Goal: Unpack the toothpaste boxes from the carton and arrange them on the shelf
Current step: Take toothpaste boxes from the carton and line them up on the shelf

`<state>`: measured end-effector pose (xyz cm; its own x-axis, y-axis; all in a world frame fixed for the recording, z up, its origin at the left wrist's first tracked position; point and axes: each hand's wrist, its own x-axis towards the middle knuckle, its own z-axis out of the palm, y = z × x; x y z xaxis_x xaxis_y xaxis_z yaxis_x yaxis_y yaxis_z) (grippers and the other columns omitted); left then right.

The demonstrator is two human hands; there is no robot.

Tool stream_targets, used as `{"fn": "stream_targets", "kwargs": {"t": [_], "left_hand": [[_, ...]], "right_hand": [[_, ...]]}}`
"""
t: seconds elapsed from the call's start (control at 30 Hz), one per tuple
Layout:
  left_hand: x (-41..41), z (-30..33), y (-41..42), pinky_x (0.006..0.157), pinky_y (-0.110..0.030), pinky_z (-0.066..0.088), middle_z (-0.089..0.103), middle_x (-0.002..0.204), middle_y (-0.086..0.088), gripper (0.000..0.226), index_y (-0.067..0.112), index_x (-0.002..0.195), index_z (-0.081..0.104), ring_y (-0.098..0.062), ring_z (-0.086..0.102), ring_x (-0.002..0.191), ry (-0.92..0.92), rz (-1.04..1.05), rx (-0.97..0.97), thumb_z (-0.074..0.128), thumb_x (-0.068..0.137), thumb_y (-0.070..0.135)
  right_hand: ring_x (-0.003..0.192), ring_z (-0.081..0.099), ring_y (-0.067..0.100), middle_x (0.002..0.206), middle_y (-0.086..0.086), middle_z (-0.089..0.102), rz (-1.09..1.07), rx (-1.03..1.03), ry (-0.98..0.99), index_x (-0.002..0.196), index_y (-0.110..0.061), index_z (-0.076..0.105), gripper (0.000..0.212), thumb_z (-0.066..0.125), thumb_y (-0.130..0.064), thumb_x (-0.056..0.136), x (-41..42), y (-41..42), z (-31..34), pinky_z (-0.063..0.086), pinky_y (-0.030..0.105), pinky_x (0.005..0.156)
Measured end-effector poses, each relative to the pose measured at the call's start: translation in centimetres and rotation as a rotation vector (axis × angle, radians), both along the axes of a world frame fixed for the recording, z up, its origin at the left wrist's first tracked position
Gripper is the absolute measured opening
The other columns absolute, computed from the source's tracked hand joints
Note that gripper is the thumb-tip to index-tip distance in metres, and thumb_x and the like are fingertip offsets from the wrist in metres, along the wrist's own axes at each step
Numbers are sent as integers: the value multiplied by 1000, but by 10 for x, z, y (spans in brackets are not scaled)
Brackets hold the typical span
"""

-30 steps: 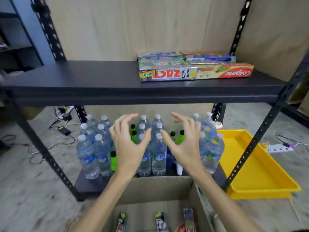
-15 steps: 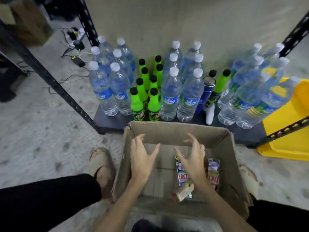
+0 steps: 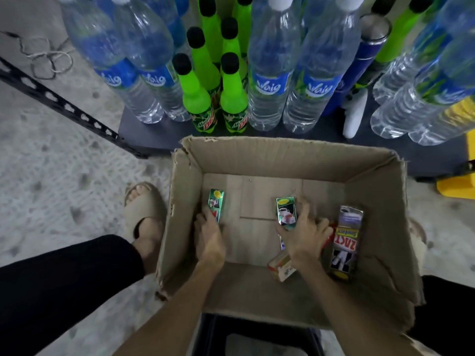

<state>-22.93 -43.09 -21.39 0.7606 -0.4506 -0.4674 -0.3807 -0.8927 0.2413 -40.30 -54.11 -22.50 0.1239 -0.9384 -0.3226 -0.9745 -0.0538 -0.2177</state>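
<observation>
While both arms reach down from six o'clock, the open carton [image 3: 288, 160] fills the lower centre, standing on the floor against the bottom shelf [image 3: 144, 136]. At twelve o'clock that shelf carries clear water bottles [image 3: 270, 80], with green soda bottles [image 3: 232, 96] between them. At nine o'clock a sandalled foot [image 3: 144, 209] stands just beside the carton wall. Inside the carton, at three o'clock, a Zact toothpaste box [image 3: 345, 242] lies untouched. The right hand [image 3: 304, 233] grasps a green-ended toothpaste box [image 3: 285, 213] near the centre, fingers curled over it. The left hand [image 3: 209, 233] touches another green toothpaste box [image 3: 216, 204] at nine o'clock on the carton floor; whether it grips is unclear.
</observation>
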Motion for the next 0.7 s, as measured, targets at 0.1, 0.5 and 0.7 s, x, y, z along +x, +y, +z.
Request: {"fn": "stream_targets", "kwargs": {"t": [0.1,0.5,0.7], "left_hand": [[4,0,-4,106,-47,44,47,141,-14,72,18,151,18,-32,50,128,19,22,-30,59,94,6],[-6,43,-13,83,-35,57,58,115,6,56,30,141,40,-7,59,99,78,-67,-527,68,93,29],[3,93,-27,97,-34,50,54,119,6,56,32,145,44,-13,58,110,-8,-110,-700,67,94,30]], "right_hand": [[112,54,34,121,12,67,-15,16,-70,142,-34,40,90,86,-54,67,1,-3,-3,36,44,97],[103,39,19,97,-13,45,-50,-90,-551,138,-33,60,67,87,-37,76,10,-4,47,46,49,91],[98,42,19,90,-2,59,48,-285,-629,136,-38,62,65,86,-38,75,35,-22,85,36,41,84]]}}
